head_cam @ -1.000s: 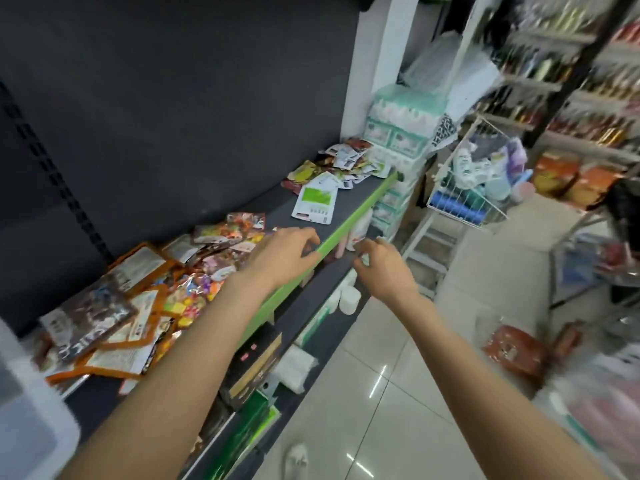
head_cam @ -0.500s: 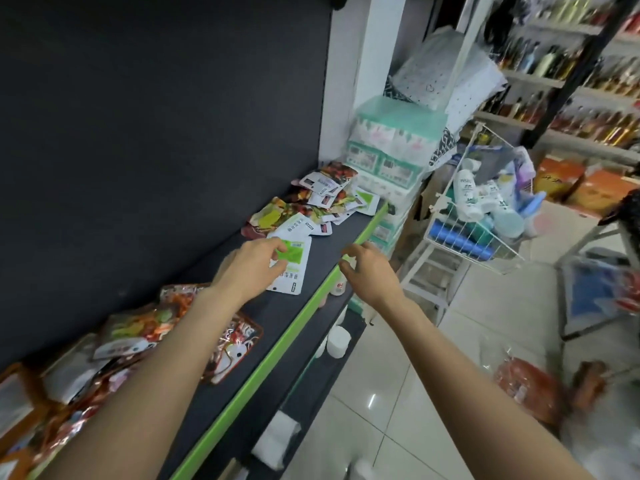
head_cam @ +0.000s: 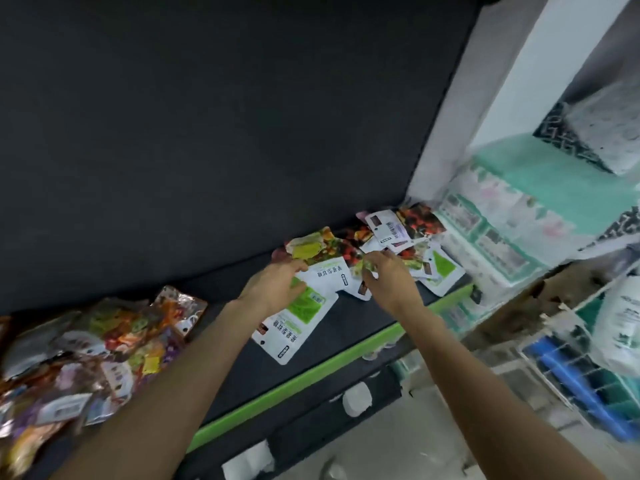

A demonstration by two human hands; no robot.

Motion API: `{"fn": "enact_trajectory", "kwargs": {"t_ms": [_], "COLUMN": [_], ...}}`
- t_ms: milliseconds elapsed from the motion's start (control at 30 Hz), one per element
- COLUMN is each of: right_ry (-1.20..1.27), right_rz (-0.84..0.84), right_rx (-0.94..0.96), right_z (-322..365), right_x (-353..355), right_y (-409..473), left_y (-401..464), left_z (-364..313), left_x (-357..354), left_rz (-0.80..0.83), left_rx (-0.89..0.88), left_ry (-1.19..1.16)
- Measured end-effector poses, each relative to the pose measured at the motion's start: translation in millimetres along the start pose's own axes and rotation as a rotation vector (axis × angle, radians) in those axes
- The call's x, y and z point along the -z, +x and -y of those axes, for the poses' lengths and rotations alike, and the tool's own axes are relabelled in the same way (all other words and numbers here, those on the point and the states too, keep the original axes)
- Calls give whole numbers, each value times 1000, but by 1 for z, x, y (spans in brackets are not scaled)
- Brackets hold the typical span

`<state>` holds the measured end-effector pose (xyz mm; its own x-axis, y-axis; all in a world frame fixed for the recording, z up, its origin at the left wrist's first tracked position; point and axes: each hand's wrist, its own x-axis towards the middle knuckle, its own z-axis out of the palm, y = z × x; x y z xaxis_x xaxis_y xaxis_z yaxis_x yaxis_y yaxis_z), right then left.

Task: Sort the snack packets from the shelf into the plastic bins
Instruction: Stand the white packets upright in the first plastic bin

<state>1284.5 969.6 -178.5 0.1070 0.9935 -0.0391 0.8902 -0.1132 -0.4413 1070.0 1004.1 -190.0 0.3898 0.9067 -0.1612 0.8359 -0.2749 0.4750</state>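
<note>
At the far left of the dark shelf (head_cam: pixel 356 327) lies a loose heap of colourful foil snack packets (head_cam: pixel 90 344), overlapping one another, some face down with white label backs showing. The shelf has a bright green front edge (head_cam: pixel 311 375) running diagonally toward the right, and a plain dark back panel (head_cam: pixel 225 116) rises behind it.

Near the middle, the left hand (head_cam: pixel 273 289) rests on a white packet with a green panel (head_cam: pixel 294 320), its fingers curled over the packet's upper edge; whether it truly grips or only presses cannot be told. A second white packet (head_cam: pixel 330 275) lies just behind, partly under that hand.

The right hand (head_cam: pixel 388 275) reaches into the second pile of snack packets (head_cam: pixel 391 233) at the shelf's right end, fingers bent as if pinching a small packet's edge, though blur hides the exact hold. This pile mixes fruit-printed packets and white ones with green panels.

Right of the shelf stands a white pillar (head_cam: pixel 512 91), then stacked mint-green tissue packs (head_cam: pixel 540 209). At the far right, a white wire basket (head_cam: pixel 554 362) holds a blue item (head_cam: pixel 568 375) and a white bag (head_cam: pixel 623 327). Below the shelf, a lower ledge carries small white containers (head_cam: pixel 356 398).
</note>
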Motion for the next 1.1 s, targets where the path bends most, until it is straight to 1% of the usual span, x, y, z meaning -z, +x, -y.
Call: {"fn": "enact_trajectory", "kwargs": {"t_ms": [100,167,267,400,500,567,667,733,800,867,1000,1100], "right_ry": [19,-11,-7,-36,-116,-195,-296,-316,-316,-257,-75,-27], "right_rz": [60,97,143,269,388,405,351,292,197,126,95,32], "right_rx": [26,48,95,126,168,196,225,247,293,320,257,260], "right_z": [-11,-14,-16,-22,-29,-31,-31,-30,-33,-35,-36,-34], "right_x": [-7,-14,-30,-53,-60,-59,-56,-53,-52,-50,-46,-48], "right_y": [18,30,45,58,64,66,69,68,67,66,72,74], "left_y": [7,9,14,17,23,26,27,24,19,10,-4,-12], "left_z": [9,16,28,29,32,35,37,37,42,45,43,32], "left_x": [-13,-20,-30,-39,-46,-48,-48,-41,-33,-21,-4,4], "left_rz": [-22,-47,-28,69,27,7,-18,-81,-152,-232,-378,-487], "left_rx": [81,148,228,310,345,397,460,453,448,462,427,452], "left_ry": [-155,-243,-248,-340,-286,-261,-327,-357,-355,-406,-534,-527]}}
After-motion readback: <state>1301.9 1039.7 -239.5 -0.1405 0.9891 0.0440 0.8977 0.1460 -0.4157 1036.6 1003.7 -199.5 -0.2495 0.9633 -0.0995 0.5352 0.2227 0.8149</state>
